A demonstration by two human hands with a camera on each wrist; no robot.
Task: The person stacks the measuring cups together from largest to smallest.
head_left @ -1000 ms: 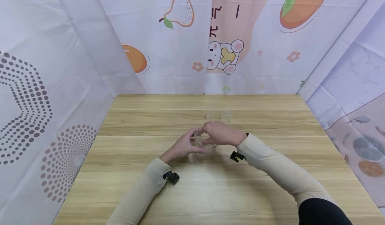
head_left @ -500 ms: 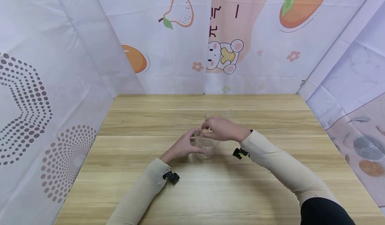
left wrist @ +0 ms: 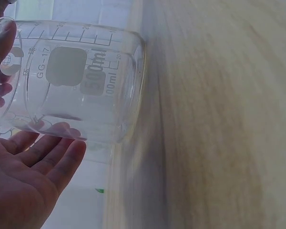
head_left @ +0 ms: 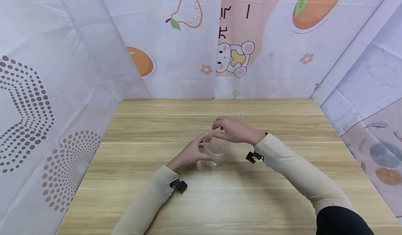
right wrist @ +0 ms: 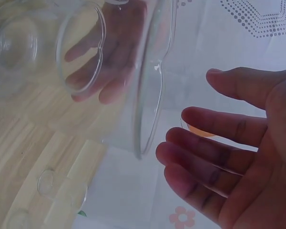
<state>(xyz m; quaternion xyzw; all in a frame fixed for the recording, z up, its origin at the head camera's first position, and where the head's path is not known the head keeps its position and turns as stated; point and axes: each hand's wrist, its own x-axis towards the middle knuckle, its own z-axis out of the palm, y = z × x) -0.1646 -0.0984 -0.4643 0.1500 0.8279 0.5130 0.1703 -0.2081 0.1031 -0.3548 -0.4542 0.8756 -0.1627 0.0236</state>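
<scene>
A large clear glass beaker [head_left: 217, 160] marked 500ml stands upright on the wooden table. Inside it sits a smaller beaker [right wrist: 80, 47] marked 100ml, its rim below the large beaker's rim. My left hand [head_left: 191, 153] holds the large beaker from the left, fingers on the far side and thumb on the near side. The left wrist view shows the left fingers [left wrist: 62, 157] against the glass. My right hand [head_left: 233, 129] hovers above the rim at the right. In the right wrist view the right hand's fingers [right wrist: 205, 152] are spread loosely, apart from the glass, holding nothing.
Behind the right hand stand small clear glass vessels [head_left: 237, 116], partly hidden and faint against the wood. Wood-grain table [head_left: 150, 123] surface spreads around the hands. Printed white curtains [head_left: 176, 53] border it at the back and sides.
My right hand has come up out of the large beaker's mouth and drawn back to the right, its fingers loosening. The left hand has stayed on the large beaker.
</scene>
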